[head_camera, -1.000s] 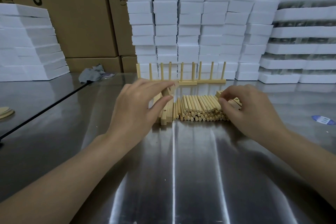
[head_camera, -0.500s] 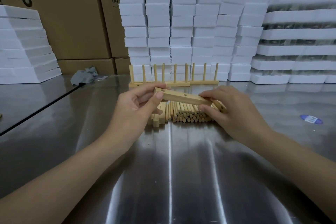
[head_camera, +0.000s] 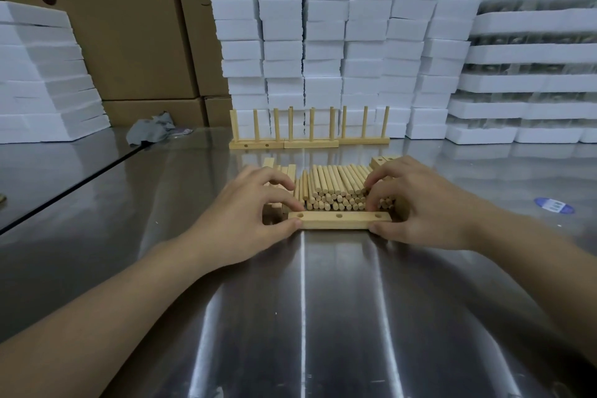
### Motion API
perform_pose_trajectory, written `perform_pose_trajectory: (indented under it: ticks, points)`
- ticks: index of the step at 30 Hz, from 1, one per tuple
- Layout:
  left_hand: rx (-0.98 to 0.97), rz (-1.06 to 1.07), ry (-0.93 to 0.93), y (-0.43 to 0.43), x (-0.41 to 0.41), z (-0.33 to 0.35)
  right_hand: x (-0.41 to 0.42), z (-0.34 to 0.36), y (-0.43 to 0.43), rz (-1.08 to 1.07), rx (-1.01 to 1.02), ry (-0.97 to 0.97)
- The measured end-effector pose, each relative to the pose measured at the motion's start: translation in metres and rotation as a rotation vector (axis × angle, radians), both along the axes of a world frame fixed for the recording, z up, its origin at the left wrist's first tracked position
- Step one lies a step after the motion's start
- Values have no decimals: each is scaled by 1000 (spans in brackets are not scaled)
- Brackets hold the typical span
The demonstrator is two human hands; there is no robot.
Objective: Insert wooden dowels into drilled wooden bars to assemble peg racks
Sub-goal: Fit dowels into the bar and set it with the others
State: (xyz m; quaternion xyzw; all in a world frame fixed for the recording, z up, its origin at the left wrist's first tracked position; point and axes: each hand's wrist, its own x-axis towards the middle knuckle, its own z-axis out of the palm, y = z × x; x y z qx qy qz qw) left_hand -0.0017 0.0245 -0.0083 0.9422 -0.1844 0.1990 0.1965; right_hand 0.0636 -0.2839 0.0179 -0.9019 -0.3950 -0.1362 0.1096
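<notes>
- Fingers [head_camera: 277,195] of the left hand [head_camera: 245,220] are curled, and the left end of the drilled bar [head_camera: 339,220] is pinched between them and the thumb.
- The right end of the same bar is held by the right hand [head_camera: 420,203]. Its thumb is pressed to the near face, and its bent fingers are hooked over the far edge onto the dowel ends. Whether a dowel is also pinched cannot be told.
- Just behind the bar, loose dowels [head_camera: 336,184] are heaped with their cut ends turned toward the person, so the far side of the bar is crowded.
- Spare bars [head_camera: 289,171] are seen left of the heap, partly hidden by the left hand, and two more are laid at its right rear corner.
- Farther back, finished racks [head_camera: 310,142] are stood in a row with their pegs upright.
- The background is walled off by stacked foam blocks [head_camera: 323,26], with cardboard boxes [head_camera: 129,26] to the left and foam trays [head_camera: 533,81] to the right.
- A grey rag [head_camera: 151,131] is crumpled near the boxes, and a blue sticker [head_camera: 554,205] is seen well to the right of the right hand.
- The bar is laid flat and crosswise on the steel table [head_camera: 303,317], with three open holes facing up. It is bracketed by the two hands, with thumbs on the near face at either end and fingertips at the far side. The span between them is left uncovered.
</notes>
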Motion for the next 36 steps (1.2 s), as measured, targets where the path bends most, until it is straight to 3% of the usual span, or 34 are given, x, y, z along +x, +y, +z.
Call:
perform_pose_trajectory:
  ticks: [6, 11, 21, 36]
  points:
    - [105, 45, -63, -3, 0, -2, -3, 2, 2, -17, -41, 15]
    - [138, 135, -149, -10, 2, 3, -6, 4, 2, -43, 60, 42]
    - [369, 179, -90, -26, 0, 7, -5, 2, 5, -66, 78, 27]
    - [219, 112, -56, -15, -6, 14, -11, 3, 13, 0, -14, 79]
